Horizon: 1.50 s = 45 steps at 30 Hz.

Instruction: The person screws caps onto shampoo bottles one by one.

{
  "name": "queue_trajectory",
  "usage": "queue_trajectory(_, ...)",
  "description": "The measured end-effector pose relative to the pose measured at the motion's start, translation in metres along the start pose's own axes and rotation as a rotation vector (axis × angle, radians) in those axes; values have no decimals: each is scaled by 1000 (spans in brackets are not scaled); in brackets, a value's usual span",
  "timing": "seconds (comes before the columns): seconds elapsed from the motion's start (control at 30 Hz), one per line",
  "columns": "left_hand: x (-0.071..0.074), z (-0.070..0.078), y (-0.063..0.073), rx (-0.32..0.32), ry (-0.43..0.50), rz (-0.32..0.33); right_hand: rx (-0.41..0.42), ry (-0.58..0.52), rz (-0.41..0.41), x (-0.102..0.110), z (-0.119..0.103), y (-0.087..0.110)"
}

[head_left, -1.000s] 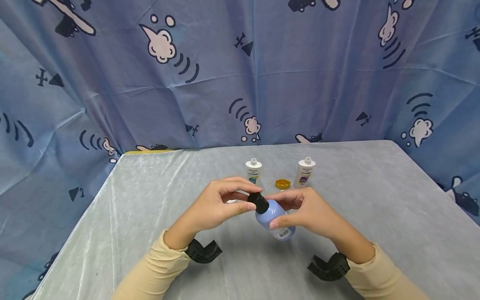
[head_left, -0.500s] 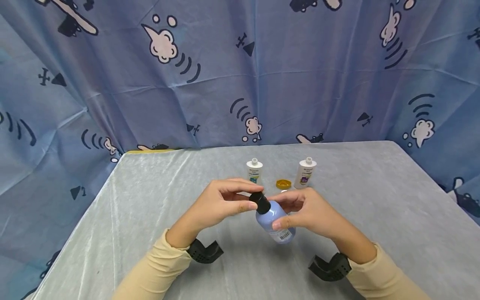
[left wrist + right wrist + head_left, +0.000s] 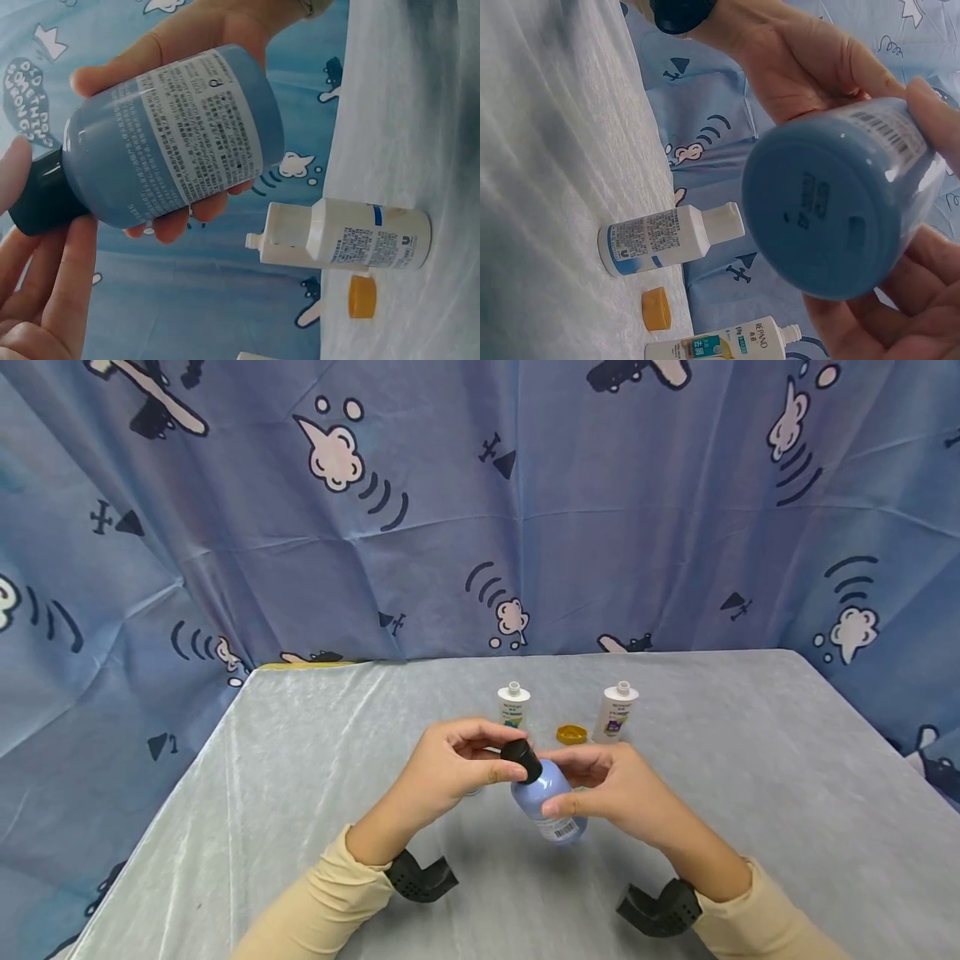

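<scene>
In the head view, my right hand [image 3: 622, 789] holds a light blue bottle [image 3: 546, 789] by its body, thumb across the near side. The bottle is tilted above the table, its black cap [image 3: 522, 762] pointing up and to the left. My left hand [image 3: 457, 768] pinches that cap between thumb and fingers. In the left wrist view the cap [image 3: 49, 193] sits on the bottle's neck, and the bottle's printed label [image 3: 202, 124] faces the camera. The right wrist view looks at the bottle's bottom [image 3: 817, 214]. Whether the cap is loose cannot be told.
Two white bottles with bare necks stand at the back, one on the left [image 3: 513, 706] and one on the right [image 3: 617, 712]. A yellow cap [image 3: 572, 734] lies between them. Another white bottle with a white top [image 3: 664, 238] stands nearer, mostly hidden by the hands in the head view.
The head view has shifted slightly, so the scene sits a little lower and further right. My left thumb and fingers have moved slightly around the black cap; the bottle stays nearly in place.
</scene>
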<state>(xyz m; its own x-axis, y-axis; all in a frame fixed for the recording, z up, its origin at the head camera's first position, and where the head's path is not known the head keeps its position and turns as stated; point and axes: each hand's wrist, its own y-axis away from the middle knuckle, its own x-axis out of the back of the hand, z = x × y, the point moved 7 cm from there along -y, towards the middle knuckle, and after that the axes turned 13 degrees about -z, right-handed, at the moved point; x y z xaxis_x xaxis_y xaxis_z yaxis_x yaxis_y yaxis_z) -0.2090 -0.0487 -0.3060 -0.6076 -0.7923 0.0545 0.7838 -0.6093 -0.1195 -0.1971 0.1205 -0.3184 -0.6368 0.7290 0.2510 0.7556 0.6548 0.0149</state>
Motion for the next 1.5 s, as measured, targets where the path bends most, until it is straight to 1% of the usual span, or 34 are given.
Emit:
queue_trajectory(0.1,-1,3,1,-35,-7,-14,19,10,-9,-1,-2,1)
queue_trajectory(0.17,-2,6,1,-74,-14,-30,43,5,-24,-2,-3,1)
queue_trajectory(0.3,-4,12,1,-162,-44,-58,108,-49,-96,-6,-6,1)
queue_trajectory(0.4,-5,13,2,-187,-40,-74,133,-84,-141,-9,-6,1)
queue_trajectory(0.5,-3,12,2,-159,-29,-68,116,-77,-129,-10,-5,0)
queue_trajectory(0.6,0,9,4,-107,-35,-31,79,-84,-104,-11,-2,-1)
queue_trajectory(0.67,2,9,4,-87,-44,-3,60,-106,-94,-12,0,-2)
queue_trajectory(0.8,6,11,4,-78,-60,26,37,-147,-70,-12,1,-4)
queue_trajectory(0.97,14,17,1,-45,-66,50,21,-129,-25,-7,-2,-13)
queue_trajectory(1.13,29,28,-5,-16,-77,98,-19,-106,12,1,-7,-27)
queue_trajectory(1.17,32,31,-7,-18,-86,105,-26,-99,19,3,-9,-31)
queue_trajectory(1.3,48,43,-12,-34,-150,145,-54,-68,36,9,-16,-47)
queue_trajectory(1.5,76,56,-14,-49,-239,208,-39,-59,20,11,-29,-78)
